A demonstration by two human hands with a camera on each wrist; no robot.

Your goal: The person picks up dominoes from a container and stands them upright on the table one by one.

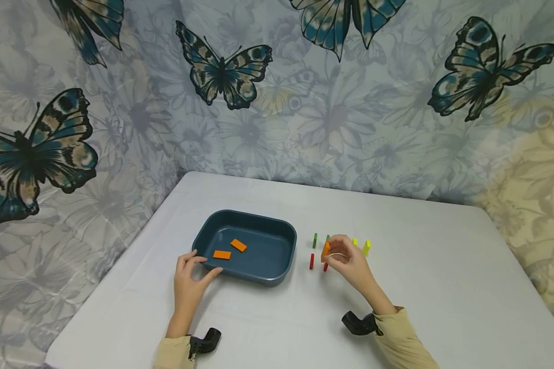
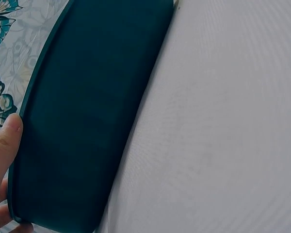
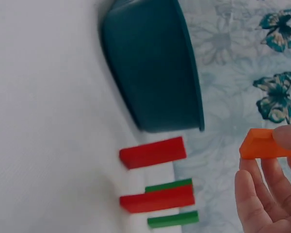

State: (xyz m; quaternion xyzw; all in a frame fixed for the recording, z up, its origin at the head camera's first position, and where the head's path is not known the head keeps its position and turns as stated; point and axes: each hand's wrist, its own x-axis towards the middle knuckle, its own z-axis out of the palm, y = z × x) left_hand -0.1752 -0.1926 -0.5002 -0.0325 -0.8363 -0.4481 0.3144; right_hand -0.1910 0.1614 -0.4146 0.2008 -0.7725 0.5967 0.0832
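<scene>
My right hand (image 1: 349, 261) pinches an orange block (image 3: 262, 143) between thumb and fingers, raised above the table. Below and beside it stand two red blocks (image 3: 155, 152) and two green blocks (image 3: 173, 220), upright on the white table. At the near left corner of a dark blue tray (image 1: 258, 278), my left hand (image 1: 191, 279) grips the rim, with the thumb (image 2: 6, 141) on the near side and the fingers round the left side. Two orange blocks (image 1: 222, 254) lie flat on the tray's floor.
Two yellow blocks (image 1: 367, 248) stand on the white table (image 1: 420, 256), just past the right hand. Behind the table hangs a butterfly-patterned cloth (image 1: 304, 128), which also runs along the left side. Each wrist wears a black camera mount (image 1: 360, 324).
</scene>
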